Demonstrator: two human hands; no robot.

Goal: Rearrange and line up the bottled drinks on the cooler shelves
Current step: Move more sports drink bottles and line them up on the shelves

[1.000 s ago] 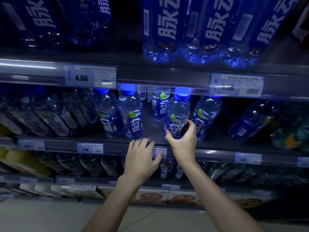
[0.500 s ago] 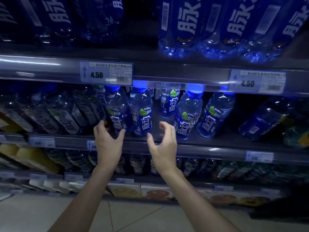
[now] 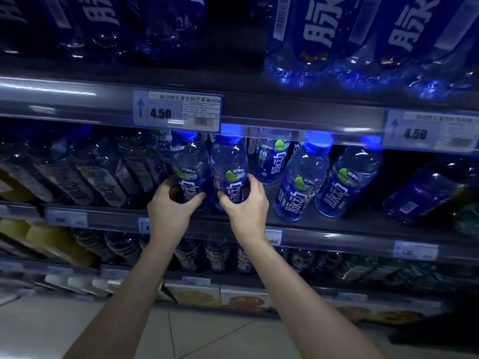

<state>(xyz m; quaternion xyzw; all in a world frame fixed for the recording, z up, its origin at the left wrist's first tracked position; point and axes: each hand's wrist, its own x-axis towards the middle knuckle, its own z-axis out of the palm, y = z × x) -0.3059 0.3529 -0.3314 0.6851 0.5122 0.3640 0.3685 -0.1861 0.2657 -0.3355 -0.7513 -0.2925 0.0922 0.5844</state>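
Blue plastic drink bottles line the middle shelf (image 3: 337, 237) under the 4.50 price tag (image 3: 177, 110), and the hands have just taken hold of two of them. Well to the left of the tag, a dim row of clear bottles (image 3: 103, 177) leans untouched. Just below the tag, the left hand (image 3: 168, 206) hovered spread and empty half a second ago. It now curls its fingers and thumb round the left bottle (image 3: 190, 172). Close against that one, on its right, stands the second bottle (image 3: 229, 174). The right hand (image 3: 246, 203), likewise spread and empty a moment ago, wraps it low on the label. Both gripped bottles stand upright at the shelf front. Below and right of the tag, across a gap, the third bottle (image 3: 302, 182) is the one the right hand held a second ago. It now stands released beside a fourth bottle (image 3: 347, 182). That pair looks settled, so the work has probably moved leftward. The gripped two likely need sliding over to close the gap and even out the row.
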